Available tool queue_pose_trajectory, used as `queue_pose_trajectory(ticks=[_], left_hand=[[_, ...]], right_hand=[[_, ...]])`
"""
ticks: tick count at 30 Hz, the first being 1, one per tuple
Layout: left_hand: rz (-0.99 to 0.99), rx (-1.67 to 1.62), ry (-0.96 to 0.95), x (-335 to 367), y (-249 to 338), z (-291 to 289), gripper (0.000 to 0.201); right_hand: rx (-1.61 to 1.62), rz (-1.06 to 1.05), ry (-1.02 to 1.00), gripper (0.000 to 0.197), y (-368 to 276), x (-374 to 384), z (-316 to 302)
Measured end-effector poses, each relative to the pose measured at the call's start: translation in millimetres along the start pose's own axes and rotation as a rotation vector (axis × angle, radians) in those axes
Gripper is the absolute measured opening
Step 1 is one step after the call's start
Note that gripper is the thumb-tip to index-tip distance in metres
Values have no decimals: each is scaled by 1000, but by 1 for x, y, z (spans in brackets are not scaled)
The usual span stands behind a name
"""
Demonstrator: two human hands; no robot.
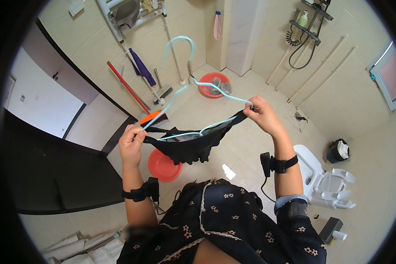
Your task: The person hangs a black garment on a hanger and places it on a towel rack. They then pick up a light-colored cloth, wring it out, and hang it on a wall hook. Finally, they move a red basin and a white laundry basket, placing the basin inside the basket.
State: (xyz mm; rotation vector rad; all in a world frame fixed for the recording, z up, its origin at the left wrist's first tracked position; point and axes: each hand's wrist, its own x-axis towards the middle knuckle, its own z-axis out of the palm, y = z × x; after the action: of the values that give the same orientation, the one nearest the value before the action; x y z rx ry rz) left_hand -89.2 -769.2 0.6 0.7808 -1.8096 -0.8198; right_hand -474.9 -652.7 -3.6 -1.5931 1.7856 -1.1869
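Note:
I hold a light blue clothes hanger (pixel 228 94) out before me, its hook pointing away. A small black garment (pixel 189 147) with a ruffled edge and grey inside hangs along the hanger's lower bar; its exact kind I cannot tell. My left hand (pixel 132 138) is closed around the hanger's left end and the garment's strap or edge there. At the opposite corner, my right hand (pixel 262 115) pinches the hanger's right end together with the garment's other edge. Fingers partly hide both gripped spots.
Below the garment, a red basin (pixel 163 167) stands on the tiled floor. Another red basin (pixel 211 94) farther off holds greyish, clear-looking things. Brooms and a red-handled dustpan (pixel 152 119) lean at the left wall. A white toilet (pixel 312 176) and dark bin (pixel 338 151) stand right.

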Motion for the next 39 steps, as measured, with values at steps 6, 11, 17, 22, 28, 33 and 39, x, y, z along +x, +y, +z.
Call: queue_pose_trajectory(ticks=[6, 11, 17, 22, 28, 33, 39], left_hand=[[-34, -100, 8, -5, -9, -2, 20], [-72, -138, -40, 1, -11, 6, 16], [32, 352, -159, 15, -5, 17, 14], [-150, 163, -106, 11, -15, 16, 41], [-315, 100, -140, -2, -31, 18, 47], [-499, 146, -302, -29, -45, 4, 45], [-720, 191, -271, -62, -78, -29, 44]], right_hand=[[-40, 21, -70, 20, -17, 1, -6], [89, 5, -135, 22, -52, 5, -4], [360, 88, 138, 29, -41, 2, 3], [426, 72, 262, 29, -35, -3, -2], [325, 179, 379, 34, -21, 0, -2], [277, 138, 446, 34, -12, 19, 5], [236, 214, 501, 35, 2, 56, 18]])
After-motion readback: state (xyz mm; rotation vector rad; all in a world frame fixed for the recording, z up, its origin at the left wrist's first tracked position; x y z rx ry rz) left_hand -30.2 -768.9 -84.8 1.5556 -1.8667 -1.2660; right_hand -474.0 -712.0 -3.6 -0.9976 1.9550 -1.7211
